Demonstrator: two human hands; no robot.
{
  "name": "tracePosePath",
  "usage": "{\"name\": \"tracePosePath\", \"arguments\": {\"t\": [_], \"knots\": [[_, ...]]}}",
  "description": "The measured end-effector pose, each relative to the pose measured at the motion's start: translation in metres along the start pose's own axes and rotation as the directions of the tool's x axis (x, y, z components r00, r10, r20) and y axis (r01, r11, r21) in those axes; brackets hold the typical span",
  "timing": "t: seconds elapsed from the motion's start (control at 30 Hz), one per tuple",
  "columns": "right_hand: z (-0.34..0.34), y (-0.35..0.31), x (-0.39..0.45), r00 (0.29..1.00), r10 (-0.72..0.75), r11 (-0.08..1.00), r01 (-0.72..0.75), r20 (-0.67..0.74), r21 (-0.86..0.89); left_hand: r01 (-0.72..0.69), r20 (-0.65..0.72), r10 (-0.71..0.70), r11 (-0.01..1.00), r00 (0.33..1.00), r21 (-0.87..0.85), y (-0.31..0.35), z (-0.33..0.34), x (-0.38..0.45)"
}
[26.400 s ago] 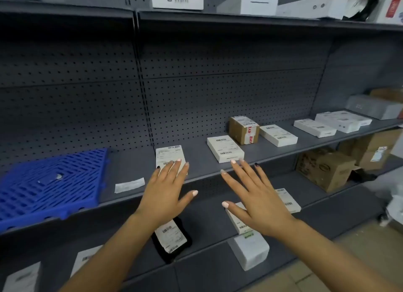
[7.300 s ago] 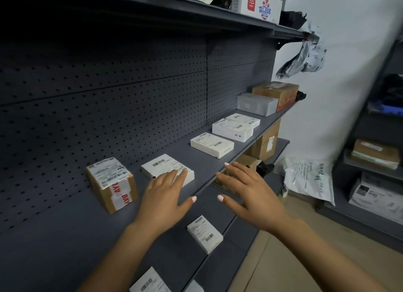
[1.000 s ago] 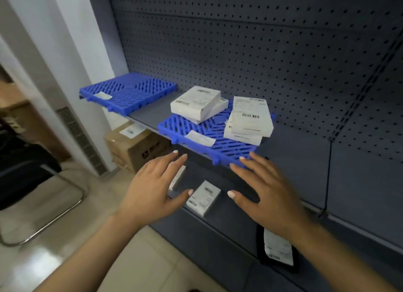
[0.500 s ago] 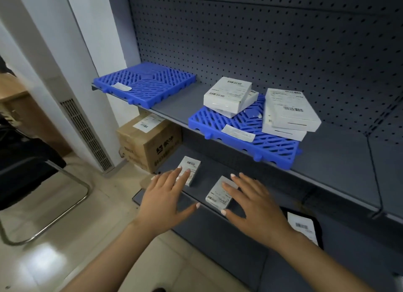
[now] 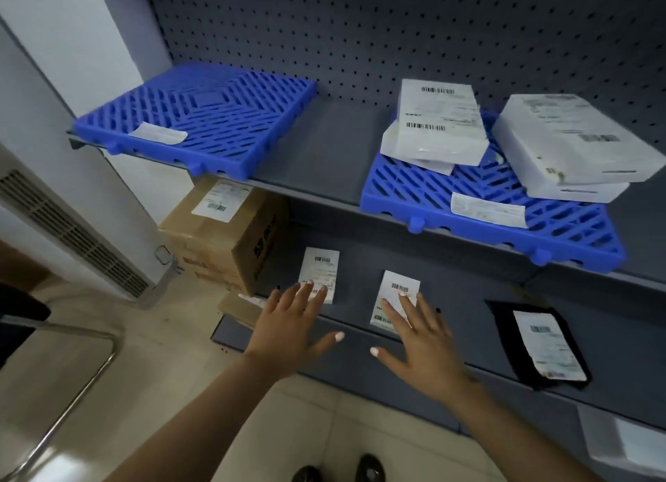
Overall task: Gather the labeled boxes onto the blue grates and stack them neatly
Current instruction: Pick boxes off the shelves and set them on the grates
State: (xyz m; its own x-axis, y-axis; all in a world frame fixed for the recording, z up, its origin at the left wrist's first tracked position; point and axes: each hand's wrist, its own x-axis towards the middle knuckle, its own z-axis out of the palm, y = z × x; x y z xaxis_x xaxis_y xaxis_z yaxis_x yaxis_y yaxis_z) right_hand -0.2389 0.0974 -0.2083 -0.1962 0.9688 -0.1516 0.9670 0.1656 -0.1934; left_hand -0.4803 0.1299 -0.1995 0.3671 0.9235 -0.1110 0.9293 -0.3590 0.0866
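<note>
Pale floor tile and a pair of dark shoes (image 5: 338, 471) fill the bottom edge; above them both forearms reach up into the centre of the frame. Left hand (image 5: 288, 332) and right hand (image 5: 420, 341) are flat, fingers spread and straight, gripping nothing. Left fingertips overlap the lower end of a small labeled box (image 5: 320, 274) on the lower shelf (image 5: 465, 294); right fingertips lie over a second small box (image 5: 395, 301) just beside it. One hand per box, likely so both can be lifted in one go. At lower right on the same shelf lies a black pouch (image 5: 540, 344) with a white label; at centre left stands a brown carton (image 5: 223, 236). Farther back, on the upper shelf, the right blue grate (image 5: 479, 225) carries two short stacks of white boxes: left stack (image 5: 438, 126) skewed, top box turned off the one beneath; right stack (image 5: 569, 146) overhanging the grate's right edge. Both probably need squaring up. The left blue grate (image 5: 201, 117), upper left, holds only a paper slip (image 5: 158, 135); another slip (image 5: 488, 209) sits on the right grate's front. Compared with half a second earlier, the hands have dropped from hovering short of the two small boxes to covering them, and the view has tipped downward and closer.
</note>
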Motion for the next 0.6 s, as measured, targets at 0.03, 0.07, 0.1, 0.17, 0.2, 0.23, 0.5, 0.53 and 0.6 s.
{"name": "tracePosePath", "arguments": {"t": [0.03,0.07,0.1,0.17,0.2,0.23,0.5,0.53,0.6], "knots": [[0.01,0.003,0.007,0.999,0.027,1.0,-0.027,0.02,0.006,-0.002,0.032,0.002,1.0,0.999,0.001,-0.004,0.011,0.009],[0.021,0.009,0.013,0.998,0.057,0.998,-0.058,0.04,0.013,0.0,0.061,0.0,1.0,0.998,0.0,-0.008,0.023,0.017],[0.031,0.015,0.019,0.993,0.096,0.995,-0.097,0.069,0.018,0.005,0.084,-0.005,1.0,0.996,-0.006,-0.012,0.036,0.024],[0.049,0.025,0.033,0.981,0.162,0.987,-0.163,0.111,0.004,0.021,0.113,-0.017,0.999,0.993,-0.029,-0.018,0.064,0.039],[0.059,0.03,0.04,0.973,0.191,0.981,-0.193,0.133,-0.001,0.029,0.124,-0.024,0.999,0.992,-0.044,-0.02,0.078,0.045],[0.069,0.035,0.047,0.965,0.216,0.976,-0.218,0.15,-0.006,0.04,0.135,-0.032,0.998,0.99,-0.056,-0.022,0.092,0.051],[0.143,0.079,0.119,0.921,0.344,0.934,-0.355,0.181,0.033,0.131,0.164,-0.123,0.99,0.979,-0.042,-0.032,0.184,0.125],[0.152,0.081,0.126,0.922,0.345,0.935,-0.354,0.177,0.026,0.144,0.16,-0.136,0.989,0.978,-0.04,-0.032,0.192,0.136],[0.168,0.082,0.138,0.924,0.338,0.938,-0.345,0.179,0.01,0.179,0.158,-0.171,0.983,0.973,-0.038,-0.031,0.203,0.155]]}}
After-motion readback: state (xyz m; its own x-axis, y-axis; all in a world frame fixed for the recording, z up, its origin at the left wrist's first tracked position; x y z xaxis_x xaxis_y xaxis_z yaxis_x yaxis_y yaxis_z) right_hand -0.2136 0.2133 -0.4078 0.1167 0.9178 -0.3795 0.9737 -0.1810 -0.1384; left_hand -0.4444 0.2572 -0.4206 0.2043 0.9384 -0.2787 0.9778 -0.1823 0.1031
